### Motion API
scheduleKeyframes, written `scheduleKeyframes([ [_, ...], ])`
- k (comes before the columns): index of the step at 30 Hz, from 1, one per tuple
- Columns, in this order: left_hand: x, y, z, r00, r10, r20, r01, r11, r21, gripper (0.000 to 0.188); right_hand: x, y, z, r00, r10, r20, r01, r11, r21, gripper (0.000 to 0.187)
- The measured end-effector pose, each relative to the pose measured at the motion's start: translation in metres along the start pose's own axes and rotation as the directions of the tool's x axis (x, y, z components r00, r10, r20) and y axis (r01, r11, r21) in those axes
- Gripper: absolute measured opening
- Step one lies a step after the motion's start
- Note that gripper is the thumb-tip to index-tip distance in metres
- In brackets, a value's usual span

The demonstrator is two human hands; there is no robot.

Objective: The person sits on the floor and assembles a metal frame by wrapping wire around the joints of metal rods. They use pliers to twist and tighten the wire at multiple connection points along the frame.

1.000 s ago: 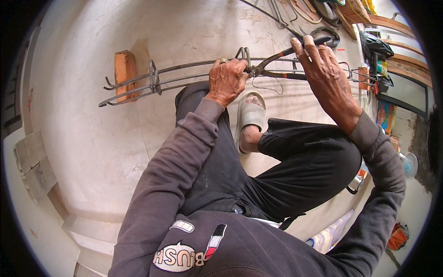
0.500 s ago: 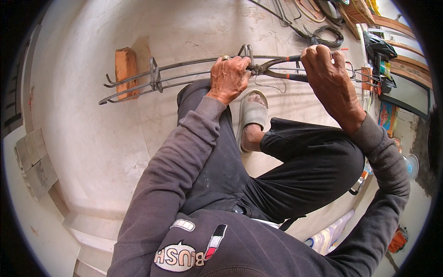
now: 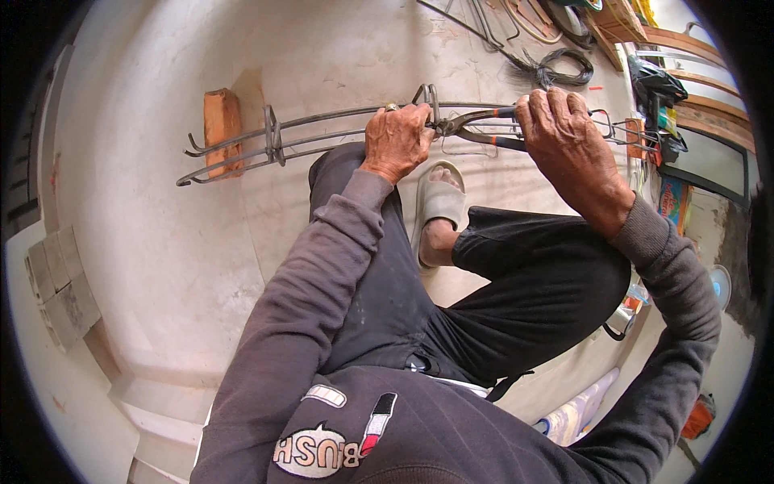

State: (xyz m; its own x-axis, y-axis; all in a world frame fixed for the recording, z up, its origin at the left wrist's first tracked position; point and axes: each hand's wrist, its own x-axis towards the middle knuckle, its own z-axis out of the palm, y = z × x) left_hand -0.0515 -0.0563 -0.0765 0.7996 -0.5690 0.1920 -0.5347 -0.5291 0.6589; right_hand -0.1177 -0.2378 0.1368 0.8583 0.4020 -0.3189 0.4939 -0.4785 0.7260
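A long cage of steel reinforcing bars (image 3: 322, 116) lies across in front of me, with bent square stirrups (image 3: 273, 134) around it. My left hand (image 3: 395, 142) is closed around the bars beside another stirrup (image 3: 434, 95). In my right hand (image 3: 571, 149) is a pair of pincers (image 3: 466, 123) with dark handles marked orange; the fingers wrap over the handle ends. Its jaws meet the cage at that stirrup, right by my left fingertips. What the jaws bite is too small to make out. Thin wire hangs under the pincers.
An orange brick (image 3: 221, 121) props the cage's left end, and another brick (image 3: 635, 139) is at its right end. Beyond my right hand lie a coil of dark wire (image 3: 568, 66) and loose bent rods (image 3: 476, 28). Wooden pieces (image 3: 685, 44) and bags stand at the right.
The pincers' handles have come closer together as my right hand closed further over them. My left hand stays on the bars, and the view has shifted slightly.
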Motion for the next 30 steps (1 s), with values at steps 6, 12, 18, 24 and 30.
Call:
scheduleKeyframes([
  [6,0.001,0.007,-0.003,0.996,-0.04,0.082,0.037,0.999,0.028,0.023,0.003,0.005,-0.011,0.998,-0.041,-0.038,0.039,0.998,-0.059,0.026],
  [12,0.0,0.007,-0.004,0.993,-0.055,0.1,0.049,0.997,0.064,0.021,0.027,0.022,-0.002,0.979,-0.129,-0.159,0.123,0.991,-0.048,0.013],
  [18,-0.001,0.002,0.003,1.0,-0.027,0.013,0.027,0.999,0.043,0.018,0.048,0.037,0.009,0.965,-0.159,-0.211,0.166,0.986,0.017,0.016],
  [24,-0.002,-0.001,0.006,1.0,-0.007,-0.012,0.008,0.998,0.055,0.019,0.067,0.042,0.015,0.959,-0.183,-0.219,0.184,0.983,-0.016,0.012],
  [30,-0.002,0.0,0.008,1.0,0.007,-0.025,-0.006,0.999,0.04,0.019,0.089,0.049,0.006,0.953,-0.27,-0.14,0.259,0.961,-0.092,0.012],
])
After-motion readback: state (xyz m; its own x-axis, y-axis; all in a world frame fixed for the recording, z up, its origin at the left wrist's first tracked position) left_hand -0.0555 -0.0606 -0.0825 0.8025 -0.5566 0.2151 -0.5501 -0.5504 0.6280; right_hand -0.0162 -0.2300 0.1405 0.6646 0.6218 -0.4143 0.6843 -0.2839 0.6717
